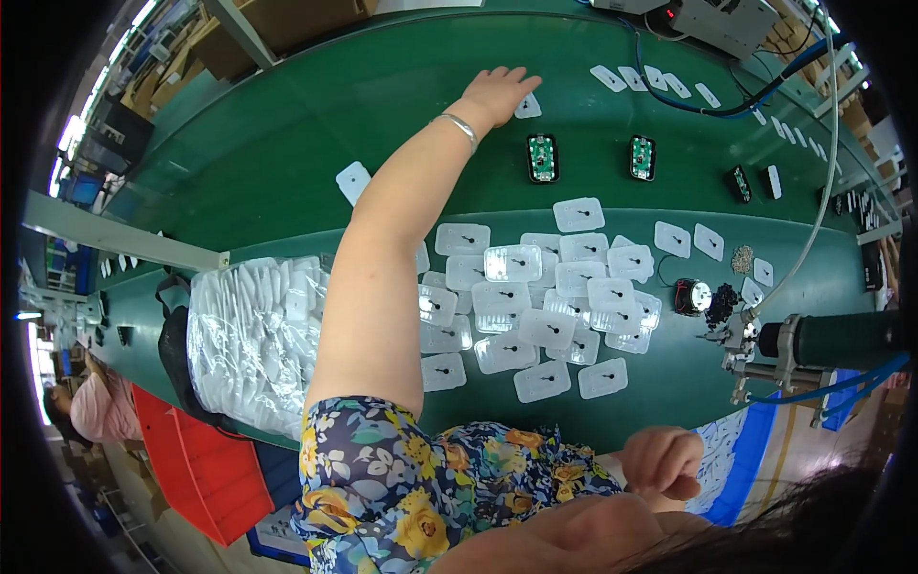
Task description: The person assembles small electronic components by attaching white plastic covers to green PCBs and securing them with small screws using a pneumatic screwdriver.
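Observation:
My left hand (497,96) is stretched far across the green belt, fingers extended and apart. A white plastic cover (528,106) lies beside and partly under it; I cannot tell whether the hand touches it. Close to my body, my right hand (663,462) is curled closed, and anything inside is hidden. Between the arms, many translucent white covers (547,328), each with a small black part in the middle, overlap on the green worktable (660,383). Beyond them, a black housing with a green circuit board (542,158) sits on the belt, with a similar housing (643,158) to its right.
A clear bag of white covers (253,344) lies at the left. At the right are a clamped tool fixture (751,340), a small round motor-like part (690,297) and a pile of black parts (724,304). Red (206,469) and blue (741,469) bins stand below table height.

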A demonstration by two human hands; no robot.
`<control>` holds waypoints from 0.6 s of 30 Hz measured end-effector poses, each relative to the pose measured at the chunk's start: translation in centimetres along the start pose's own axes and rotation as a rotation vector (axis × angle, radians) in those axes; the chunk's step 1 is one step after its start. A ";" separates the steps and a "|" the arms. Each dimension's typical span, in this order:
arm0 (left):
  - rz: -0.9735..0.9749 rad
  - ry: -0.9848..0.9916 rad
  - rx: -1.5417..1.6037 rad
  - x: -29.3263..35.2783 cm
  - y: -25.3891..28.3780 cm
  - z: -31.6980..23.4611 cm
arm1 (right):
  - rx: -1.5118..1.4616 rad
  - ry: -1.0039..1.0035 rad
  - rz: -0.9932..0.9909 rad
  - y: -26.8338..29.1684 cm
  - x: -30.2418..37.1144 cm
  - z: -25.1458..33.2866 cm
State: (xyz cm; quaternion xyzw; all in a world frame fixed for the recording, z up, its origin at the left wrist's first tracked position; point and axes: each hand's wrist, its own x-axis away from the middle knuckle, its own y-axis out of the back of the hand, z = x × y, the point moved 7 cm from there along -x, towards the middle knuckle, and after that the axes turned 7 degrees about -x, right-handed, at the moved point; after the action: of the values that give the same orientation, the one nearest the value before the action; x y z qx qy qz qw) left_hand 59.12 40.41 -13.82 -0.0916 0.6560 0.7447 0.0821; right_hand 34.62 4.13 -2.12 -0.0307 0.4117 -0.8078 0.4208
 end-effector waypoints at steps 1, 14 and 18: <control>-0.002 -0.005 0.006 -0.4 -0.1 -0.3 | -0.007 -0.093 0.012 -0.6 -0.7 -0.8; 0.472 0.001 -0.006 -0.3 -2.7 2.6 | -0.101 -0.389 0.070 -1.2 -1.3 -6.7; 0.477 0.054 0.062 1.8 -1.7 3.9 | -0.077 -0.406 0.051 -1.3 -1.4 -7.6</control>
State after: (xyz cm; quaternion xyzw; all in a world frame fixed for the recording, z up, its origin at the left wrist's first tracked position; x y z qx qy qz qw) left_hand 57.67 44.49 -15.44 0.0484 0.6834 0.7199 -0.1111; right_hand 31.64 10.41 -5.78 -0.1986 0.3496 -0.7579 0.5138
